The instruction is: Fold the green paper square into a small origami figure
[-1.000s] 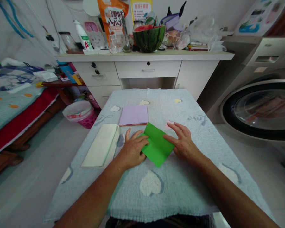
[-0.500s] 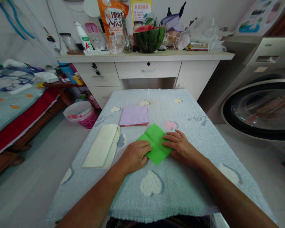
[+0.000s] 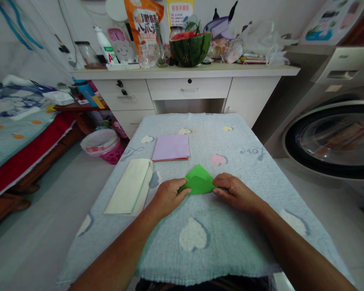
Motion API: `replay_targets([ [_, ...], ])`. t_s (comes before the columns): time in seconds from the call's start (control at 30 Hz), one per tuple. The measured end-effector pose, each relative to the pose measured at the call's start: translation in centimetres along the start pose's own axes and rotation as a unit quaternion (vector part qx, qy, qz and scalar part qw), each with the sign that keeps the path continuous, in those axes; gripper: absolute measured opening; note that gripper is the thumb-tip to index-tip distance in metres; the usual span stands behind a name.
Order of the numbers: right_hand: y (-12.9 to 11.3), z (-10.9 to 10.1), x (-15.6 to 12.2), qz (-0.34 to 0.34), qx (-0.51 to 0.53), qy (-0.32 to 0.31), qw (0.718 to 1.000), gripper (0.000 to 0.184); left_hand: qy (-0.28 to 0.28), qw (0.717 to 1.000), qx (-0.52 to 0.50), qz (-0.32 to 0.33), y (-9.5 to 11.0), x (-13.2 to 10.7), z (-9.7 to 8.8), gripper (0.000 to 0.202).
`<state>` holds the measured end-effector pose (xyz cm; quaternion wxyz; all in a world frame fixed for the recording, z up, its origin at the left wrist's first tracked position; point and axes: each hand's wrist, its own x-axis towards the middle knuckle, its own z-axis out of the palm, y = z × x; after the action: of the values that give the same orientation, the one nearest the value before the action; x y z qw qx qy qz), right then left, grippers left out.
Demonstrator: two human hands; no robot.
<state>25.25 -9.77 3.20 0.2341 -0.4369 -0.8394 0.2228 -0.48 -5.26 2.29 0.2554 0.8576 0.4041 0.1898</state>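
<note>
A green sheet of paper [image 3: 199,180] is bent over on itself above the cloth-covered table, one corner pointing away from me. My left hand [image 3: 171,195] pinches its left corner between thumb and fingers. At the opposite corner my right hand [image 3: 232,189] grips the paper the same way. Behind the paper, slightly left, lies a stack of coloured paper [image 3: 171,147] with a lilac sheet on top. A folded cream-coloured sheet [image 3: 130,186] rests on the cloth left of my left hand.
The table wears a pale blue cloth with hearts [image 3: 194,233]. Beyond it stands a white cabinet [image 3: 189,88] bearing a cut watermelon [image 3: 190,49], jars and bags. A pink bin [image 3: 109,151] and a bed are at left, a washing machine [image 3: 336,121] at right.
The green paper lay flat as a diamond; its near corner has now been folded up and away from me. Both hands have shifted from resting on it to pinching its side corners.
</note>
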Motion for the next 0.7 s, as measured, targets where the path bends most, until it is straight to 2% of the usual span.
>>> replay_targets([
  [0.2,-0.1,0.9,-0.1,0.093,0.032,0.030,0.995,0.020,0.017,0.998,-0.052,-0.034,0.3,0.3,0.5,0.011],
  [0.37,-0.1,1.8,0.2,0.176,0.005,0.041,0.984,0.013,0.023,0.995,-0.069,-0.070,-0.1,0.4,1.3,0.013],
  [0.47,0.0,2.1,0.4,0.198,-0.026,0.045,0.979,0.010,0.029,0.994,-0.063,-0.087,-0.3,0.4,1.7,0.023],
  [0.6,0.0,2.4,0.6,0.221,-0.043,0.050,0.973,0.021,0.028,0.994,-0.058,-0.092,-0.2,0.4,1.3,0.046],
  [0.7,0.0,2.5,0.7,0.231,-0.047,0.050,0.971,0.021,0.016,0.994,-0.048,-0.094,0.1,0.4,0.9,0.045],
])
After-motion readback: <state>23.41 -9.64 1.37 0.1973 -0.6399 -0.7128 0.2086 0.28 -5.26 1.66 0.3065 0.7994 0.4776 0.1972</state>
